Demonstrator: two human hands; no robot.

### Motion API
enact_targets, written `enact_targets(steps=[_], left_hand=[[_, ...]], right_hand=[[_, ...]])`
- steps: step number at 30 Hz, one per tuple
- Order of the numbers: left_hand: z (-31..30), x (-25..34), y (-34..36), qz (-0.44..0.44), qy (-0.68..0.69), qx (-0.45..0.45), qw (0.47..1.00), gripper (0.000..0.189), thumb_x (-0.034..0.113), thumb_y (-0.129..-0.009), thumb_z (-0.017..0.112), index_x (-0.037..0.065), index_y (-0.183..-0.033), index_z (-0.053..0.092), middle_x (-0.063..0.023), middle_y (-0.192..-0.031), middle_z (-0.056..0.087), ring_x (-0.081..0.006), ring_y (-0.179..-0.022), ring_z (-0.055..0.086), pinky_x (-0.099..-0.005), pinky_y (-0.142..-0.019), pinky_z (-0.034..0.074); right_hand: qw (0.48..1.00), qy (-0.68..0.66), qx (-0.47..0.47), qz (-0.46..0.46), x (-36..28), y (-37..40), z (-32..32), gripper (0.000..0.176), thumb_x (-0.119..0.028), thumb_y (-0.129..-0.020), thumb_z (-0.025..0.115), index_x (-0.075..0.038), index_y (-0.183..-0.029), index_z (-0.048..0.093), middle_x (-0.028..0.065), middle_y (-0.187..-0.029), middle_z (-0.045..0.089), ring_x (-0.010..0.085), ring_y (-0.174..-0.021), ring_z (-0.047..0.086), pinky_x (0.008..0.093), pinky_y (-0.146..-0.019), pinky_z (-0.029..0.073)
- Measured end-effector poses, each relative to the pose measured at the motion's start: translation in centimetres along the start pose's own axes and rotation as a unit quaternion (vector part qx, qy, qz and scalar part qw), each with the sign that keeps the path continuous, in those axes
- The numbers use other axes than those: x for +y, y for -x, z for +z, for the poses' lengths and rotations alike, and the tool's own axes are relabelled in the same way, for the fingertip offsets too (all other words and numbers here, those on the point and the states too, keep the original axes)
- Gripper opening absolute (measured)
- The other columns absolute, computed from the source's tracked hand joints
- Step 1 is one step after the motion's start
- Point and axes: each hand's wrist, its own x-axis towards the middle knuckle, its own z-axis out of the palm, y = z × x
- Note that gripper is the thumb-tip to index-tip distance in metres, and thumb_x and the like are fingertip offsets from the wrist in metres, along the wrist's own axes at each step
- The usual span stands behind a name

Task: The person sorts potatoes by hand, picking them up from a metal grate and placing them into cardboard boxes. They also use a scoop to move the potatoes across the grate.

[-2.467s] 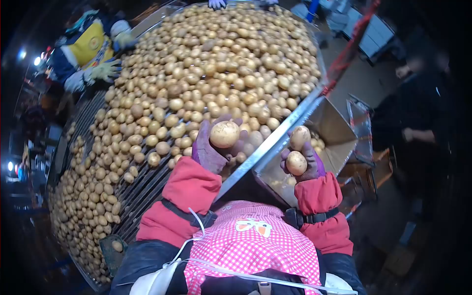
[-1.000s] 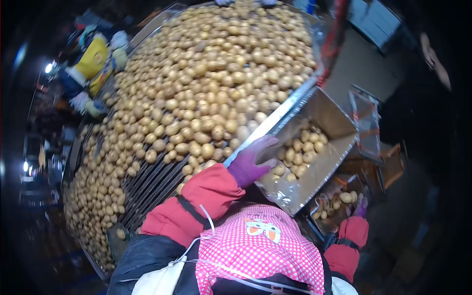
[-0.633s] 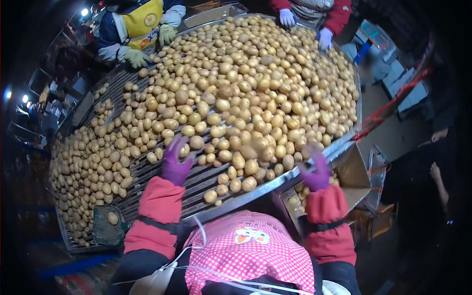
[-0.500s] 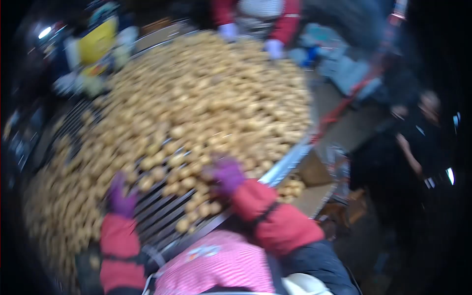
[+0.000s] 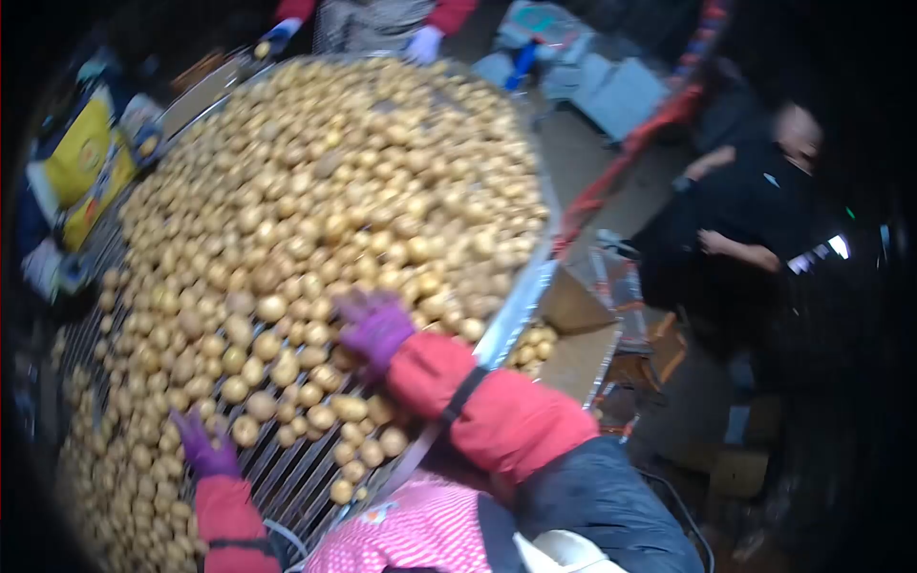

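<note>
Small round potatoes [image 5: 315, 191] cover a wide slatted table, with bare dark slats [image 5: 296, 473] showing near my body. My left hand [image 5: 205, 447], in a purple glove, is at the lower left with its fingers spread against the potatoes. Farther right, my right hand [image 5: 375, 328], also in a purple glove, lies over the potatoes close to the table's right side, fingers apart. Neither hand has a potato gripped in it. Red sleeves cover both my forearms.
A metal rim [image 5: 516, 310] edges the table, with a cardboard box [image 5: 578, 325] of potatoes beyond. Across the table, a co-worker's gloved hands [image 5: 423, 44] are at the edge. A person in dark clothes [image 5: 745, 205] is at the right; another in a yellow apron [image 5: 91, 162] is at the left.
The view has shifted, and the surroundings appear farther left. My right hand appears farther left over the potatoes, and my left hand lower and farther left. The far co-worker's hands are wider apart.
</note>
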Motion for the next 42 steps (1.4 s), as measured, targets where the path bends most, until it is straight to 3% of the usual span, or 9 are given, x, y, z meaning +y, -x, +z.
enact_targets(steps=[4,15,21,28,31,32,33,34,42], left_hand=[[-1.1,4.1,-1.1,0.061,-0.171,0.022,0.983,0.047,0.02,-0.086,0.062,0.002,-0.129,0.058,-0.0264,-0.151,0.036,-0.0463,-0.125,0.048,-0.0494,-0.103,0.042],[-1.9,6.2,-2.4,0.022,-0.195,-0.064,0.979,0.043,0.018,-0.084,0.058,0.005,-0.125,0.06,-0.0211,-0.137,0.052,-0.0431,-0.122,0.05,-0.053,-0.104,0.039],[-2.2,6.2,-2.9,-0.014,-0.19,-0.099,0.977,0.047,0.018,-0.081,0.059,0.006,-0.127,0.059,-0.0207,-0.139,0.05,-0.0428,-0.124,0.048,-0.0532,-0.106,0.038],[-2.4,6.7,-3.6,0.005,-0.188,-0.087,0.978,0.044,0.018,-0.078,0.064,0.004,-0.12,0.064,-0.0211,-0.131,0.055,-0.0418,-0.117,0.053,-0.0534,-0.099,0.043],[-2.3,6.5,-3.4,0.012,-0.185,-0.07,0.98,0.045,0.019,-0.078,0.064,0.004,-0.12,0.064,-0.0207,-0.131,0.055,-0.0415,-0.117,0.052,-0.0533,-0.1,0.043],[-2.4,6.7,-3.4,0.006,-0.19,-0.075,0.979,0.045,0.02,-0.078,0.065,0.005,-0.121,0.064,-0.0199,-0.132,0.055,-0.0408,-0.118,0.052,-0.053,-0.1,0.043],[-2.4,6.7,-3.3,0.01,-0.19,-0.07,0.979,0.045,0.02,-0.079,0.065,0.005,-0.121,0.064,-0.0197,-0.132,0.054,-0.0404,-0.118,0.052,-0.0529,-0.1,0.043],[-2.3,6.4,-3.2,0.014,-0.19,-0.065,0.98,0.045,0.02,-0.079,0.065,0.005,-0.121,0.064,-0.0195,-0.133,0.054,-0.04,-0.118,0.052,-0.0527,-0.1,0.043],[-2.1,5.7,-2.8,0.012,-0.176,-0.053,0.983,0.043,0.021,-0.079,0.066,0.01,-0.12,0.065,-0.016,-0.132,0.055,-0.0362,-0.117,0.053,-0.0501,-0.097,0.044]], right_hand=[[0.998,0.043,-0.021,0.039,3.7,-1.6,-4.5,0.063,-0.045,-0.066,0.078,-0.031,-0.124,0.061,0.0106,-0.156,0.032,0.0425,-0.141,0.031,0.0636,-0.11,0.027],[0.968,0.178,-0.063,0.165,14.1,-15.5,-6.7,0.057,-0.049,-0.079,0.069,-0.04,-0.134,0.054,0.0053,-0.158,0.033,0.042,-0.144,0.027,0.0682,-0.108,0.028],[0.961,0.211,0.072,0.162,24.7,-22.3,-4.8,0.059,-0.044,-0.078,0.071,-0.03,-0.133,0.055,0.0179,-0.148,0.041,0.0451,-0.135,0.038,0.0553,-0.104,0.043],[0.913,0.213,0.186,0.293,29.7,-24.3,-2.8,0.057,-0.039,-0.08,0.069,-0.029,-0.135,0.054,0.0199,-0.152,0.036,0.0393,-0.139,0.037,0.0494,-0.112,0.035],[0.969,0.198,0.105,0.107,15.2,-25.2,-6.9,0.049,-0.041,-0.077,0.071,-0.025,-0.123,0.063,0.0126,-0.113,0.061,0.0338,-0.112,0.054,0.0443,-0.084,0.05],[0.972,0.114,0.202,-0.039,8.9,-23.7,-5.8,0.037,-0.032,-0.076,0.071,-0.021,-0.111,0.067,0.0181,-0.122,0.059,0.0398,-0.117,0.054,0.0496,-0.096,0.046],[0.976,-0.074,0.135,-0.152,4.9,-22.6,-5.8,0.04,-0.039,-0.075,0.072,-0.028,-0.113,0.067,0.0146,-0.13,0.056,0.0392,-0.125,0.049,0.0531,-0.106,0.038],[0.977,-0.027,0.097,-0.186,2.3,-22.0,-4.2,0.04,-0.048,-0.076,0.068,-0.027,-0.111,0.069,0.0106,-0.134,0.054,0.0331,-0.128,0.047,0.057,-0.107,0.033],[0.966,-0.007,0.151,-0.211,9.5,-23.0,-3.0,0.04,-0.047,-0.069,0.076,-0.021,-0.099,0.07,0.007,-0.119,0.06,0.0319,-0.12,0.052,0.0499,-0.096,0.045]])
